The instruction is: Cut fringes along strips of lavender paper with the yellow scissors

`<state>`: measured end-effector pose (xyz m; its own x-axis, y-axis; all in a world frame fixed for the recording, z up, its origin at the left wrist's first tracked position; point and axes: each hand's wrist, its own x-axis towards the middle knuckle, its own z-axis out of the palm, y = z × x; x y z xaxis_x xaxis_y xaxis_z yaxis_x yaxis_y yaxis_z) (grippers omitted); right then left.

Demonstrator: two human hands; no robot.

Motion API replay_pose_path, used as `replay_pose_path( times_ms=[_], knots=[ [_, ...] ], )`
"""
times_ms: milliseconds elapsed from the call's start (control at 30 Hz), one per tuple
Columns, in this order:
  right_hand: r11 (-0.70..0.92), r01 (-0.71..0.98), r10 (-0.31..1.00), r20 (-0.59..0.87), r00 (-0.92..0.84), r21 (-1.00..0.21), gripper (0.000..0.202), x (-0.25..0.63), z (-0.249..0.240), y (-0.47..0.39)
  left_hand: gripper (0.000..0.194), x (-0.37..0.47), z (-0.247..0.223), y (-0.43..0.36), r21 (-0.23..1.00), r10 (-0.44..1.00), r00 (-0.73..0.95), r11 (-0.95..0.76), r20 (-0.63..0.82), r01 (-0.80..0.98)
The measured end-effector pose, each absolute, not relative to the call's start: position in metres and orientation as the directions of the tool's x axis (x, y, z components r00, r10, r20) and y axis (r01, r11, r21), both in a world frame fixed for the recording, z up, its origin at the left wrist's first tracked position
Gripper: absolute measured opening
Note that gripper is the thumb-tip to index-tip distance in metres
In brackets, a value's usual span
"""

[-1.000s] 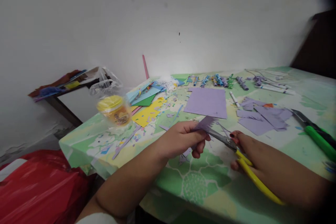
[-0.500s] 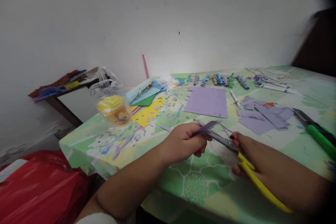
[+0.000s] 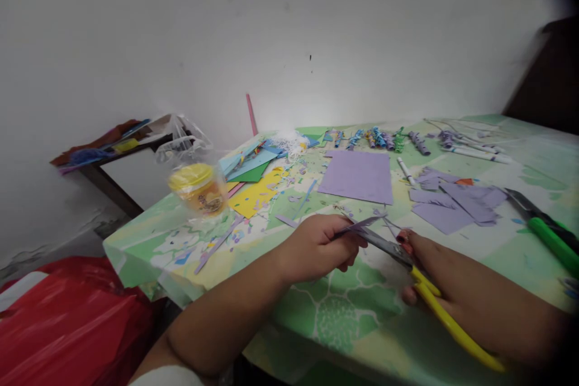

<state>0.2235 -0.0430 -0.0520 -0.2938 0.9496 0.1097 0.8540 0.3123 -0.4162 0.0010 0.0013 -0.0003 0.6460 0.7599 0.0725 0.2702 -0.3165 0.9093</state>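
Tilting flatter since before, our fringed purple strip (image 3: 362, 224) points rightward, pinched in our left hand (image 3: 323, 247); our right hand (image 3: 429, 259) grips yellow-handled scissors (image 3: 425, 280) above the patterned surface (image 3: 337, 319).

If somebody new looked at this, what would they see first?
Probably the yellow-handled scissors in the right hand, their blades at the fringed purple paper in the left hand. Next, the red plastic bag at the lower left. Then the yellow-lidded tub on the left of the table.
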Motion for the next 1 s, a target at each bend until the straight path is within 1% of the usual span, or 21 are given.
replay_pose_path(
  times_ms=[67,167,267,367,467,633,767,933,1000],
  knots=[
    [0.307,0.849,0.950,0.091,-0.298,-0.431,0.049,0.223,-0.051,-0.043,0.032,0.001,0.000,0.001,0.911,0.746,0.662,-0.317,0.068,0.263],
    [0.305,0.846,0.950,0.074,-0.304,-0.438,0.051,0.222,-0.048,-0.043,0.029,0.001,-0.001,0.000,0.942,0.751,0.658,-0.254,0.050,0.218],
    [0.322,0.839,0.945,0.102,-0.310,-0.438,0.047,0.221,-0.048,-0.044,0.023,0.001,-0.003,-0.001,0.973,0.755,0.655,-0.172,0.030,0.154],
    [0.339,0.829,0.940,0.133,-0.313,-0.444,0.045,0.221,-0.050,-0.043,0.021,0.000,-0.005,0.000,0.989,0.728,0.685,-0.112,0.017,0.095],
    [0.355,0.822,0.934,0.136,-0.330,-0.446,0.045,0.221,-0.051,-0.042,0.022,-0.002,-0.007,0.004,0.999,0.673,0.740,-0.031,-0.009,0.041],
    [0.350,0.819,0.936,0.131,-0.327,-0.454,0.041,0.220,-0.049,-0.042,0.027,-0.006,-0.010,0.010,0.993,0.576,0.814,0.117,-0.073,0.007],
    [0.368,0.794,0.927,0.122,-0.355,-0.484,0.033,0.219,-0.046,-0.042,0.034,-0.008,-0.010,0.013,0.978,0.539,0.836,0.208,-0.102,-0.015],
    [0.343,0.797,0.933,0.085,-0.349,-0.497,0.032,0.219,-0.045,-0.041,0.034,-0.009,-0.010,0.014,0.961,0.506,0.851,0.275,-0.142,-0.004],
    [0.336,0.798,0.936,0.083,-0.342,-0.501,0.032,0.219,-0.045,-0.041,0.033,-0.010,-0.009,0.014,0.962,0.526,0.840,0.272,-0.132,-0.020]
  ],
)
